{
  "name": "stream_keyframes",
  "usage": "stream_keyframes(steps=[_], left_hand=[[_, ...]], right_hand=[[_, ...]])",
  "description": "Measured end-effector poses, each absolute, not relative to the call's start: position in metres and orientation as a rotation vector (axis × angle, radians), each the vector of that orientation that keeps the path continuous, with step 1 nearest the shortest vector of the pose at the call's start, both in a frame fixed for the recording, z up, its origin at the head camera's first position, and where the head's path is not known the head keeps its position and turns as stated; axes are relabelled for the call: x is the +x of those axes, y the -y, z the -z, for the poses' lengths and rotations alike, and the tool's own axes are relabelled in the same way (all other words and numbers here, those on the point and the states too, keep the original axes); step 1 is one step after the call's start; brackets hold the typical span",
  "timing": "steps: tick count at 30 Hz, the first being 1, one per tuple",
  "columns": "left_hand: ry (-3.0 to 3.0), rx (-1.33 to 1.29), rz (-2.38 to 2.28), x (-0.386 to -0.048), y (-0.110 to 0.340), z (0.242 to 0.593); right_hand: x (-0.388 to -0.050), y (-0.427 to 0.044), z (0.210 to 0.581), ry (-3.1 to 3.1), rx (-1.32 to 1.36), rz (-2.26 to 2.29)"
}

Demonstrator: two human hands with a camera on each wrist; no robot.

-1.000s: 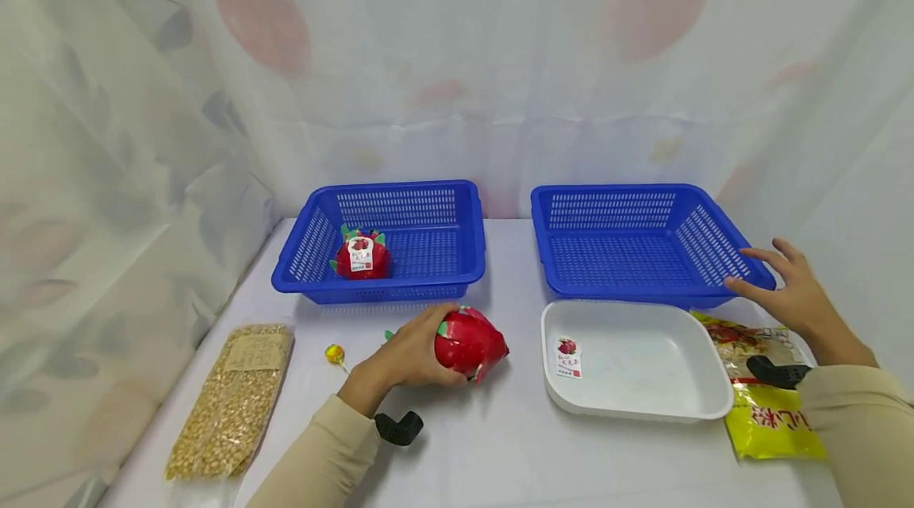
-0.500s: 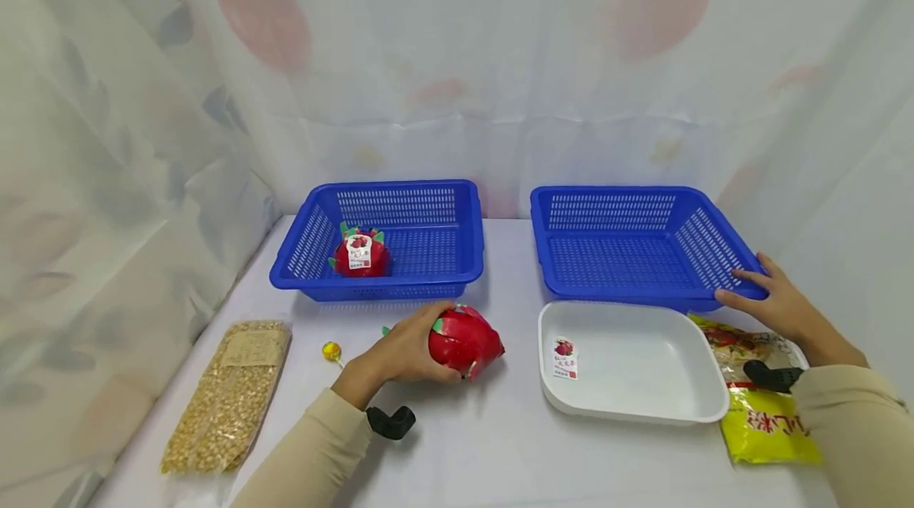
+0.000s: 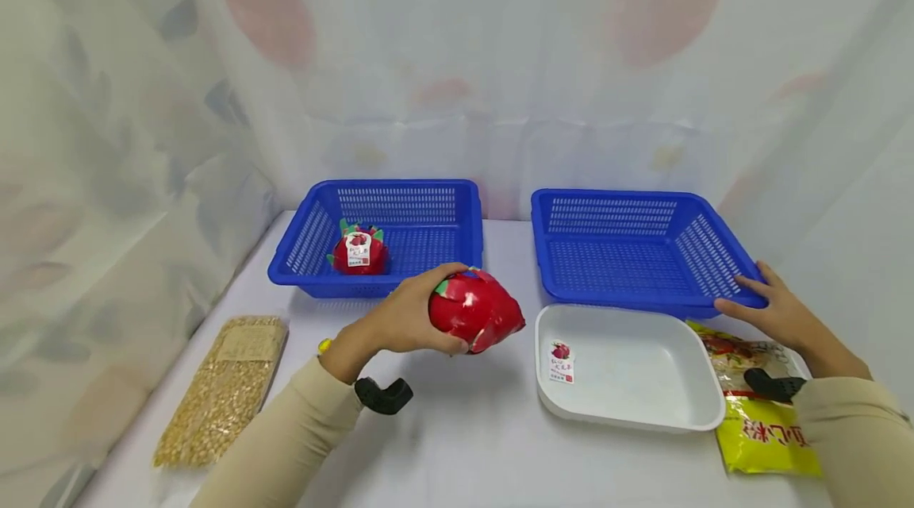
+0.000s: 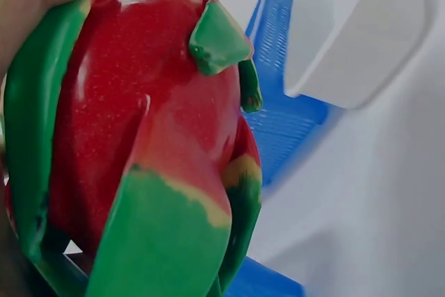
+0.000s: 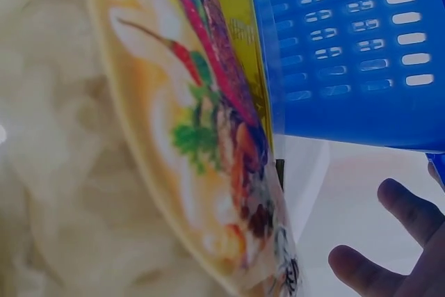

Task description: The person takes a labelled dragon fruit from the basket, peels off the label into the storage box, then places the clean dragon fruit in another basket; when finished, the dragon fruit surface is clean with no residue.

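Observation:
My left hand (image 3: pixel 410 313) grips a glossy red dragon fruit (image 3: pixel 477 313) with green-tipped scales, held above the table in front of the left basket. It fills much of the left wrist view, where the dragon fruit (image 4: pixel 146 102) has fingers along its upper left. At the right basket's front right corner, my right hand (image 3: pixel 785 317) touches the rim with spread fingers. The right blue basket (image 3: pixel 614 302) has nothing in it. Inside the left blue basket (image 3: pixel 428 280) lies another dragon fruit (image 3: pixel 360 252) with a white label.
A white tray (image 3: pixel 635 421) with a dragon fruit label (image 3: pixel 561 361) stands before the right basket. Beside it lies a yellow noodle bag (image 3: pixel 764 436), partly under the right arm. At left are a bag of corn kernels (image 3: pixel 224 397) and a lollipop (image 3: pixel 324 345), mostly hidden.
My left hand has lifted the dragon fruit off the table. My right hand has moved down onto the right basket's corner, and that basket's right side has shifted slightly nearer.

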State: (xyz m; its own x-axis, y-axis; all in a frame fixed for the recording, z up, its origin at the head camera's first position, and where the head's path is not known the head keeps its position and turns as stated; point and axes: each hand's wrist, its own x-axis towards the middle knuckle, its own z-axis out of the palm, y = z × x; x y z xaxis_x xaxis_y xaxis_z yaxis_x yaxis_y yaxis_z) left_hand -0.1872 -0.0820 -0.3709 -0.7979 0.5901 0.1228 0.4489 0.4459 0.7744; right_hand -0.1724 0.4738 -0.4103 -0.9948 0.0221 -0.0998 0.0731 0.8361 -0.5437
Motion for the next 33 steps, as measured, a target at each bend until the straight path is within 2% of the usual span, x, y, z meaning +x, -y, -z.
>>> stream_keyframes(steps=[11,19,25,33], left_hand=[[-2.626,0.961,-1.191,-0.212,0.034,0.333],[-2.64,1.052,-1.147,-0.242,-0.031,0.311],[-2.613,1.1,-1.089,-0.255,-0.085,0.313],[-2.58,1.064,-1.2,-0.27,-0.132,0.338]], right_hand=[[-0.172,-0.474,0.41,-2.937,0.051,0.882],[-0.167,-0.477,0.41,-2.927,0.027,0.894],[-0.16,-0.481,0.411,-2.905,0.038,0.891],[-0.169,-0.478,0.41,-2.873,0.035,0.898]])
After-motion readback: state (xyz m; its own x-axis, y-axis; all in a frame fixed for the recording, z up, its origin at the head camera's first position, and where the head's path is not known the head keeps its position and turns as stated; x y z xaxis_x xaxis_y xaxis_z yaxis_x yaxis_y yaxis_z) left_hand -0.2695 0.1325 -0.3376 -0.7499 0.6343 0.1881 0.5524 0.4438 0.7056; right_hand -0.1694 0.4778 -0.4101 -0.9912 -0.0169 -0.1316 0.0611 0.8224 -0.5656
